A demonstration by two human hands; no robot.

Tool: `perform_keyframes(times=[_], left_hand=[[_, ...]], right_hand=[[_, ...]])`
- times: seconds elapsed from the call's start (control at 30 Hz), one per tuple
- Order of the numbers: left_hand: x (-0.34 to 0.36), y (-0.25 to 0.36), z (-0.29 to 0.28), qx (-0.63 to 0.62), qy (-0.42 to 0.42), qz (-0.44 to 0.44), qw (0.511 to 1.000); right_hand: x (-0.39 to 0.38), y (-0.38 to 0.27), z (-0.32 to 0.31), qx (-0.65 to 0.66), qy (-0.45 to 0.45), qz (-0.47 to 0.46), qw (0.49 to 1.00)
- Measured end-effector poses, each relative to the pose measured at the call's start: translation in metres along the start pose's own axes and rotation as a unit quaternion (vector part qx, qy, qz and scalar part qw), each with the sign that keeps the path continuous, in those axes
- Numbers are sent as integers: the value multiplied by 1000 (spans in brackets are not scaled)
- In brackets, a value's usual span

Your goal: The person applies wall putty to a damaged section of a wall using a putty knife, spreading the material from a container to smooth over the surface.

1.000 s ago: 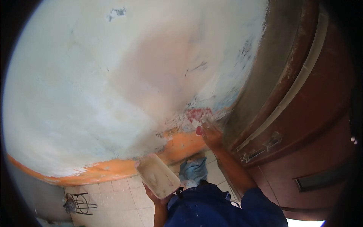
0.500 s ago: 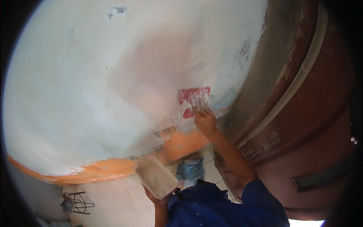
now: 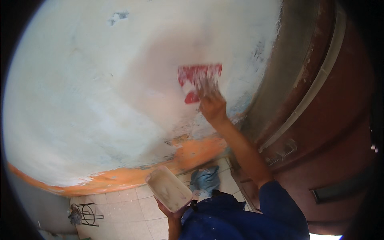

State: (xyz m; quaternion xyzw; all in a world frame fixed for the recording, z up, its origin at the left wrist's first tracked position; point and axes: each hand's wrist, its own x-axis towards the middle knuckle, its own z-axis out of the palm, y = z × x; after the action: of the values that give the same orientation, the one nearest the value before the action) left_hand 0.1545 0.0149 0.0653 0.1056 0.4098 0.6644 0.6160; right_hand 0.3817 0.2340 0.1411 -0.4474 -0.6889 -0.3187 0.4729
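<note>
red spatula (image 3: 193, 74), pointing up, widest crosswise

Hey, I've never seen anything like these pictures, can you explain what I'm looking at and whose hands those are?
There's no robot here: these are a person's own two bare hands. The view comes from the left of two wide fisheye cameras worn on the head, looking down, so straight edges bend near the rim. The right hand holds a wide red scraper smeared with white, up at the wall; whether its edge touches, I can't tell. The left hand holds a pale tray with smears inside. The wall is mostly pale and patchy, with an orange band along its bottom. A blue cloth lies on the tiled floor.
</note>
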Motion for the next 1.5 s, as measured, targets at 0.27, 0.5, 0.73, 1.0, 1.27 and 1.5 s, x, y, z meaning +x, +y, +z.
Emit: perform_keyframes(times=[0.27, 0.5, 0.73, 1.0, 1.27, 1.5], left_hand=[[28, -32, -63, 413, -55, 292, 861], [-7, 5, 1, 20, -57, -2, 998], [-7, 6, 14, -83, 6, -36, 996], [-2, 8, -2, -87, 5, -38, 995], [-6, -9, 3, 119, -41, 31, 992], [15, -27, -36, -174, -63, -146, 972]], right_hand=[[-142, -26, -4, 84, -213, 94, 969], [9, -28, -49, 72, 74, -4, 995], [-56, -18, 30, -2, -75, -10, 997], [-97, -29, -29, 89, -121, 34, 988], [11, -5, -10, 4, 11, -7, 1000], [-152, -20, -7, 60, -193, 72, 977]])
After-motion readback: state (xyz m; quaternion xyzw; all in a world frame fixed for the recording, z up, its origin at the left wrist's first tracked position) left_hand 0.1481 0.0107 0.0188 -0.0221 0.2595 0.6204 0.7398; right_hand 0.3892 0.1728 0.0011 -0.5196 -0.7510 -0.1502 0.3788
